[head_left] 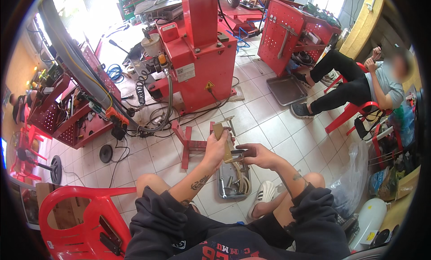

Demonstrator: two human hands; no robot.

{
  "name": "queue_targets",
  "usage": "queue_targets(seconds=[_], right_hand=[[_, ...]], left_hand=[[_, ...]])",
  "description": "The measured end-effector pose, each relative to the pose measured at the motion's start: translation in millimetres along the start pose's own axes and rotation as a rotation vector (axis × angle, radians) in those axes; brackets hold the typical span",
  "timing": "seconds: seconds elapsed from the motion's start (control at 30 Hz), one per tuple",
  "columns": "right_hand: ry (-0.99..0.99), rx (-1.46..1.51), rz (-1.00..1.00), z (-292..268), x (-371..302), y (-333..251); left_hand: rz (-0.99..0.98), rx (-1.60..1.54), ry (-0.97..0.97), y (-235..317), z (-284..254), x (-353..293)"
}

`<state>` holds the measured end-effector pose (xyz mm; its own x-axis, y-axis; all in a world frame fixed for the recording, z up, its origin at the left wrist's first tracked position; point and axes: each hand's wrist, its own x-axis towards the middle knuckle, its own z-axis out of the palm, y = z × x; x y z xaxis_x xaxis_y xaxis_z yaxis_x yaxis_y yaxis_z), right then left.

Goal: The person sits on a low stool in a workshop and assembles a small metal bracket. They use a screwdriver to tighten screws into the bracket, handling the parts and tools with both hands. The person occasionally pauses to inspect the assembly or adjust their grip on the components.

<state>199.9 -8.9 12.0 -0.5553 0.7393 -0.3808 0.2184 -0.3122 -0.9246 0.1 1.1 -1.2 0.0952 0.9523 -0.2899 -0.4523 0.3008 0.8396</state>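
In front of me, my left hand (217,148) is wrapped round a flat, brass-coloured metal piece (218,131), which stands tilted upward over the floor. It looks like part of a clamp-like tool with a screw rod (230,123) at its far side; its exact kind is unclear. My right hand (258,156) pinches the lower right end of the same tool, thumb and fingers closed near a dark metal part. Below both hands a metal tray (234,196) lies on the tiles, holding curved pale bands (244,184) and a few silver metal tools (223,188).
A red metal stand (185,145) is just beyond my left hand. Farther off rise a red machine (202,76) with hoses and a red tool cart (280,40). A seated person (359,80) is at right, near another tray (287,89). A red chair (81,195) stands at left.
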Motion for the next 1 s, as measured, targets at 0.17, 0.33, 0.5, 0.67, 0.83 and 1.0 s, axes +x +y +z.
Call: queue_targets(seconds=[0.17,0.33,0.5,0.67,0.83,1.0], right_hand=[[-0.004,-0.031,0.028,-6.3,-3.0,-5.5],[0.027,-0.214,0.009,-3.5,-3.0,-9.9],[0.054,0.025,0.045,-0.6,-2.3,-4.8],[0.049,-0.253,0.160,-3.2,-4.6,-19.6],[0.043,-0.019,0.022,2.2,-1.3,-0.1],[0.015,-0.063,0.118,5.4,-2.1,-12.9]], left_hand=[[0.008,-0.031,-0.013,-1.1,0.2,0.6],[-0.021,-0.029,-0.006,1.2,1.0,-1.8],[-0.010,-0.001,0.009,-2.1,-0.6,1.3],[-0.049,-0.056,0.007,3.4,2.5,-3.6],[-0.016,-0.016,0.004,-0.5,2.1,0.4],[-0.033,-0.030,0.019,0.9,1.1,-1.9]])
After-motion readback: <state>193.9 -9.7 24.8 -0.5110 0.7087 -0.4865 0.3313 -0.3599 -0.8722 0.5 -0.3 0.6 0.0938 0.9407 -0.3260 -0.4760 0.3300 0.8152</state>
